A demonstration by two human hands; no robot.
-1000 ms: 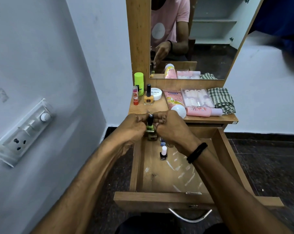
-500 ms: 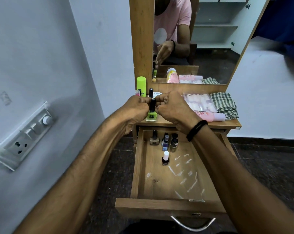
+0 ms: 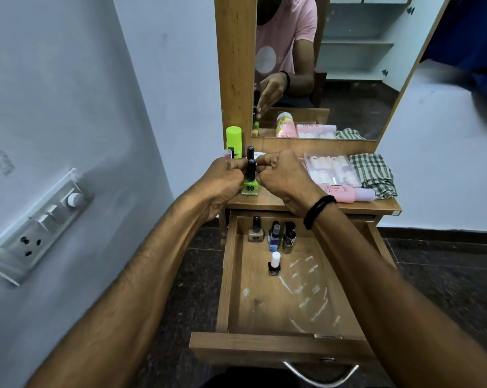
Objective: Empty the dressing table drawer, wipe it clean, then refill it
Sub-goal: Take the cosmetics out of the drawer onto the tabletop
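The wooden drawer (image 3: 231, 278) stands pulled out below the dressing table top (image 3: 264, 201). At its back stand a beige nail polish bottle (image 3: 255, 233), a blue one (image 3: 274, 238) and dark ones (image 3: 289, 238); a white-capped bottle (image 3: 274, 265) stands further forward. White smears mark the drawer floor. A green nail polish bottle (image 3: 250, 186) rests on the table top. My left hand (image 3: 222, 179) and my right hand (image 3: 282, 177) pinch its black cap from either side.
On the table top are a neon green tube (image 3: 233, 140), a black-capped bottle (image 3: 250, 152), a pack of false nails (image 3: 331, 169), a pink tube (image 3: 345, 194) and a checked cloth (image 3: 372, 173). A mirror (image 3: 348, 79) rises behind. A socket panel (image 3: 40, 222) juts from the left wall.
Both hands lifted the green bottle out of the drawer and up to the table top, where it now rests. The rest of the bottles have not moved.
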